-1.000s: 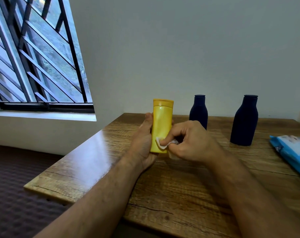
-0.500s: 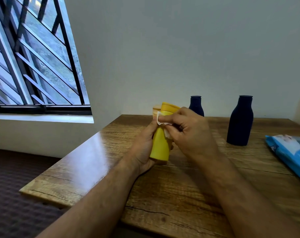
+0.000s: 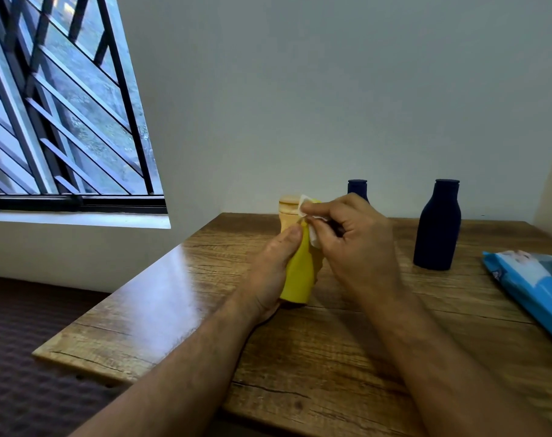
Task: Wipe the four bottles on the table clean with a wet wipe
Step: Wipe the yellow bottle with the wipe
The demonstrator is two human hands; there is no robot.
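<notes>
Left hand (image 3: 268,272) grips yellow bottle (image 3: 298,275); right hand (image 3: 347,244) pinches wet wipe (image 3: 312,231) — pack (image 3: 533,288) lettering unreadable.

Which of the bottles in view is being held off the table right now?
The yellow bottle, gripped by the left hand while the right hand wipes its top. Both dark blue bottles stand untouched behind.

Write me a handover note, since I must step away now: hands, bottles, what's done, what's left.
Left hand grips the yellow bottle, its base near the table.
Right hand pinches the wipe against the bottle's top.
Tan bottle stands behind it; two dark bottles stand farther back. Wipe pack lies at right.
Done: cannot tell for any bottle.
Left: finish the yellow one, then check the others.
</notes>
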